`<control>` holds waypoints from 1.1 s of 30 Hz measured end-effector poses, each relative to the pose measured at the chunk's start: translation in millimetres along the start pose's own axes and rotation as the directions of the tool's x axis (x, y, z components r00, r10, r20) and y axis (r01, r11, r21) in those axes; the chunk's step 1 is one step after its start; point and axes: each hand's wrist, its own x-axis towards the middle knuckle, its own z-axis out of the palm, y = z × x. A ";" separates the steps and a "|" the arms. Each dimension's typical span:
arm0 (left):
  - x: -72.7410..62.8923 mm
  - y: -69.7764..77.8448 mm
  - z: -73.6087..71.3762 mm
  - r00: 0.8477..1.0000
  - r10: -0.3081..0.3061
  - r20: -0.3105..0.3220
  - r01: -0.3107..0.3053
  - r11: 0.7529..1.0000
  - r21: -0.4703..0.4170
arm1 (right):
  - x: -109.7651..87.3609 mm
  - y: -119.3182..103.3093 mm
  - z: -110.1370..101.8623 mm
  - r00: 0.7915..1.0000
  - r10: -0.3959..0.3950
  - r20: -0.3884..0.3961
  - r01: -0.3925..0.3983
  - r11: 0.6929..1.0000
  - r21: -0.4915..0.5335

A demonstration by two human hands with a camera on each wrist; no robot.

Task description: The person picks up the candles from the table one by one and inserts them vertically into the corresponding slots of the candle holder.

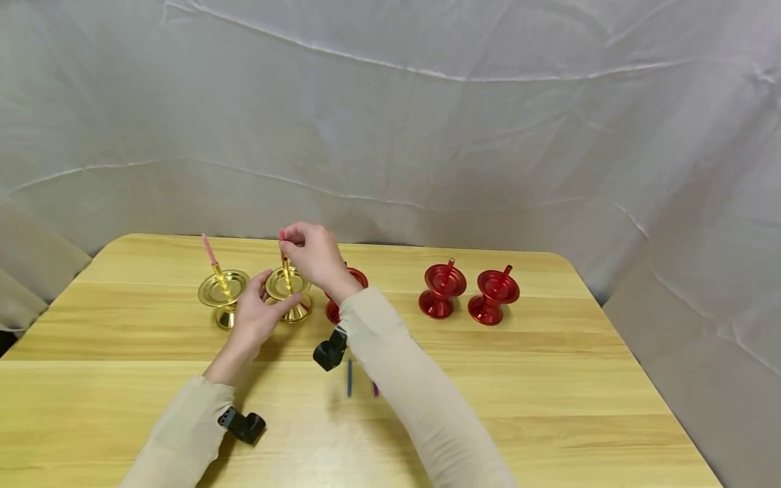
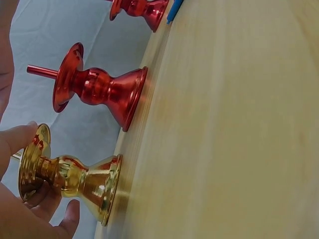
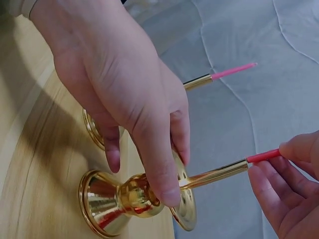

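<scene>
My left hand grips the dish of a gold candle holder, thumb on one side and fingers round the other. Above it, my right hand pinches a thin red candle between thumb and fingers. The candle's lower end sits at the top of the holder's gold tube, in line with it. To the left stands a second gold holder with a pink candle upright in its tube.
One red candle holder stands just right of the gripped one, partly behind my right wrist. Two more red holders are farther right. A blue stick and a purple stick lie on the wooden table, near my right sleeve.
</scene>
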 end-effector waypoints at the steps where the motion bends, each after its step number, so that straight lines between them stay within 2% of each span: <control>1: 0.0 0.1 0.2 1.000 0.002 0.000 -0.002 1.000 -0.002 | 0.0 -0.1 -0.4 1.000 -0.002 0.000 0.002 1.000 -0.006; 9: 0.4 0.2 -0.3 1.000 0.009 0.005 -0.009 1.000 -0.004 | -0.4 1.9 -1.4 0.999 0.021 0.038 -0.019 0.999 -0.046; 19: -0.1 -0.8 0.3 1.000 0.019 0.008 -0.019 1.000 0.001 | -0.5 5.2 -5.3 0.999 0.031 0.029 -0.031 0.999 -0.017; 27: 1.2 -0.7 2.2 1.000 0.025 0.016 -0.025 0.999 0.024 | -1.5 2.7 -19.0 1.000 0.029 -0.006 -0.029 0.993 0.118; 33: 0.9 -1.7 3.0 0.999 0.041 0.026 -0.043 0.998 0.053 | -1.9 -3.7 -37.7 0.999 -0.002 -0.054 0.013 0.980 0.201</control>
